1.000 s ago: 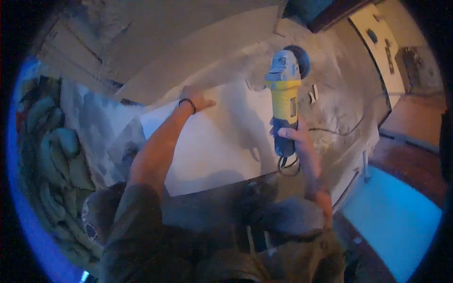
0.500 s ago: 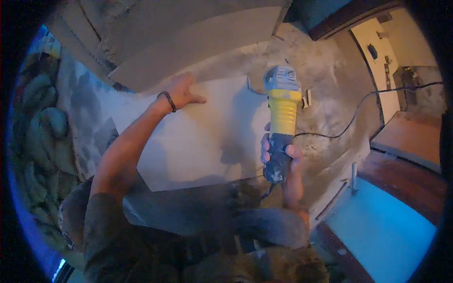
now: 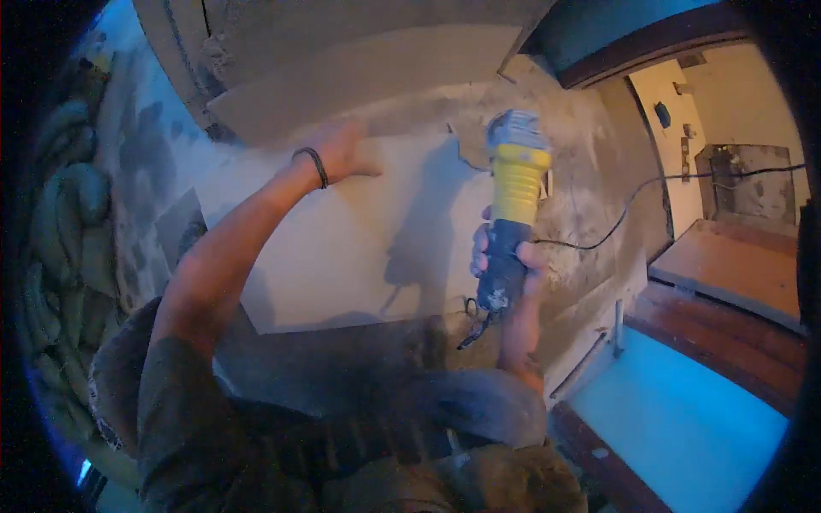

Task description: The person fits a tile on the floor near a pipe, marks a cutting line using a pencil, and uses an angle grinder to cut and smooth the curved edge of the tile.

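In my right hand (image 3: 527,261) is an angle grinder (image 3: 516,190) with a yellow body, a dark rear grip and a dusty grey head. My fingers wrap round the dark grip, and the grinder stands head-away over the right part of a pale flat tile (image 3: 342,265). Its disc cannot be made out. My left hand (image 3: 342,154), with a dark band at the wrist, rests near the tile's far edge. The thumb is stretched out, apart from the slightly blurred fingers. A notch (image 3: 466,150) shows at the tile's far right corner.
A large curved board (image 3: 368,77) stands beyond the tile. A black power cord (image 3: 629,209) runs across the dusty floor (image 3: 590,128) to the right. A wooden-framed blue panel (image 3: 676,410) lies at lower right, and green sacks (image 3: 73,205) are piled at left.
The view has shifted a little, so the surroundings sit lower and further left at right. The grinder has turned slightly, and the shadow on the tile has moved left. Both hands keep their places.
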The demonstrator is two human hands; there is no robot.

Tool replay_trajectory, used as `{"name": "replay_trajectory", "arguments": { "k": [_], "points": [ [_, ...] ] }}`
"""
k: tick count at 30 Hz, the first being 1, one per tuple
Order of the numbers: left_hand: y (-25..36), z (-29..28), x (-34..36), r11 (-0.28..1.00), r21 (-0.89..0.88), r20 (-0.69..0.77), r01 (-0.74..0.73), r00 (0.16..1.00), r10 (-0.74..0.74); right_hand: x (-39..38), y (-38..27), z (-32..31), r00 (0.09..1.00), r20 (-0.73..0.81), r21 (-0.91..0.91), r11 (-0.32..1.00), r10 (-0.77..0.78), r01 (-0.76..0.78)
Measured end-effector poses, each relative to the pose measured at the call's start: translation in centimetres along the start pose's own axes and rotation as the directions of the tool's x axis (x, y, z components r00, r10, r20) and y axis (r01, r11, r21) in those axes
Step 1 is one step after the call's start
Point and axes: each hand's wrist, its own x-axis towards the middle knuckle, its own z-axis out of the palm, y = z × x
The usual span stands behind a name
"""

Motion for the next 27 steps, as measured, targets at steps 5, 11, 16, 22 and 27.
{"name": "replay_trajectory", "arguments": {
  "k": [5, 11, 16, 22, 27],
  "points": [
    [-2.0, 0.1, 0.3, 0.998, 0.033, 0.032, 0.046, 0.998, -0.047, -1.2, -1.6, 0.3, 0.980, 0.163, 0.001, 0.993, -0.116, 0.117],
    [1.1, -1.3, 1.1, 0.994, 0.047, 0.196, 0.094, 0.975, -0.102, -2.8, -2.4, -0.5, 0.997, 0.037, -0.025, 0.997, -0.068, 0.069],
    [0.3, -3.3, 0.3, 0.956, -0.095, 0.262, -0.277, 0.920, 0.293, -3.3, -3.2, 0.0, 0.921, 0.267, -0.154, 0.931, -0.282, 0.330],
    [5.9, -6.5, -4.2, 0.993, -0.010, 0.380, -0.115, 0.919, 0.110, -4.9, -9.0, 0.8, 0.957, 0.099, -0.460, 0.840, -0.272, 0.287],
    [6.6, -9.8, -8.3, 0.992, 0.101, 0.293, -0.070, 0.955, 0.038, -4.3, -8.8, 0.8, 0.951, 0.074, -0.655, 0.704, -0.301, 0.274]
  ]
}}
